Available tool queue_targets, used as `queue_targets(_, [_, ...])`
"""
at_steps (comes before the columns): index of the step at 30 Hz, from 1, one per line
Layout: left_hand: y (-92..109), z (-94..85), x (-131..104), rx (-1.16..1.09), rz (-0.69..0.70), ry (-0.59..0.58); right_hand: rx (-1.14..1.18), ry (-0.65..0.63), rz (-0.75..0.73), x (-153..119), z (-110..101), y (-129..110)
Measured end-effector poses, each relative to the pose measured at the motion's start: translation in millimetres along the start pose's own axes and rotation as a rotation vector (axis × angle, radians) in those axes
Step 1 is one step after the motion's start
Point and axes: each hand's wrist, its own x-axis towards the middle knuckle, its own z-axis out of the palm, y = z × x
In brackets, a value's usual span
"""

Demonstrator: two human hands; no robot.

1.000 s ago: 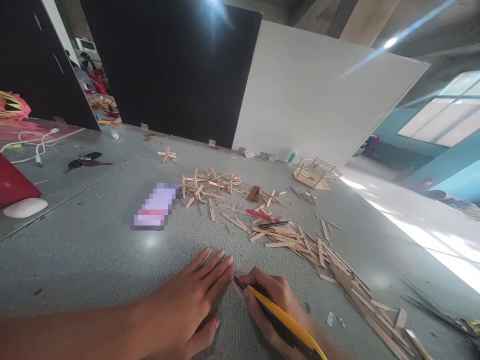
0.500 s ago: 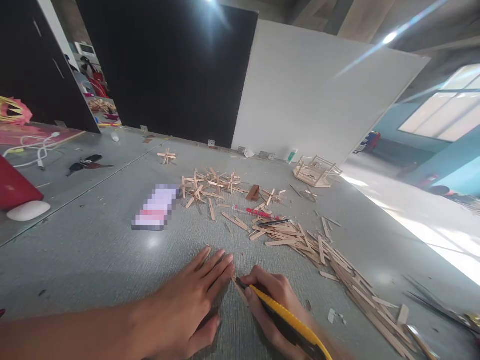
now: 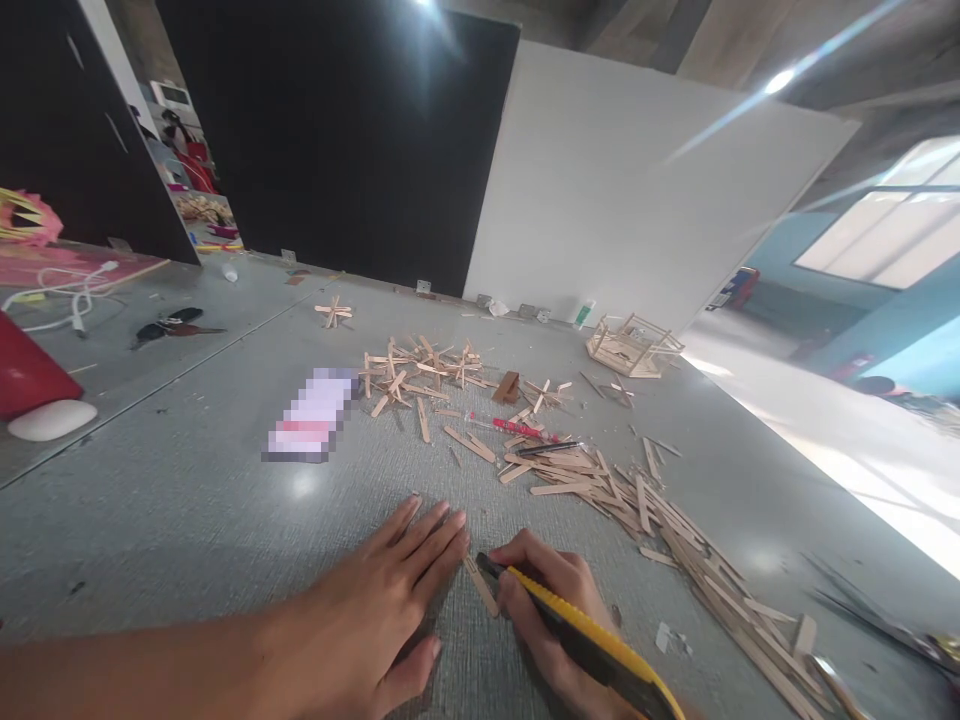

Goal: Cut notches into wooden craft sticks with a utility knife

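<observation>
A short wooden craft stick [image 3: 481, 586] lies on the grey table [image 3: 247, 520], its far end beside my left fingertips. My left hand [image 3: 397, 590] rests flat there, fingers stretched out, and may cover part of the stick. In my right hand [image 3: 551, 600] is a yellow and black utility knife [image 3: 592, 640], gripped like a pen. Its dark tip points at the stick from the right, with a small gap in between. Whether any blade is out is too small to tell.
A long pile of craft sticks [image 3: 697, 540] runs down the right side. Glued stick pieces [image 3: 420, 370] stand farther back, near a pen with red parts [image 3: 517, 428]. A hexagonal stick frame [image 3: 634, 348] sits at back right; a pixelated phone-like object [image 3: 311, 415] is left. Scissors [image 3: 885, 620] lie far right.
The utility knife in my right hand has shifted slightly right, away from the craft stick, so more of the stick shows. My left hand stays in place.
</observation>
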Motion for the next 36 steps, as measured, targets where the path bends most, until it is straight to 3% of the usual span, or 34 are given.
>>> queue_targets(25, [0.7, 3.8, -0.7, 0.004, -0.006, 0.014, -0.019, -0.008, 0.015, 3.2, 4.4, -2.6])
queue_targets(36, [2.4, 1.5, -2.1, 0.038, -0.009, -0.013, 0.036, -0.082, 0.002, 2.3, -0.4, -6.0])
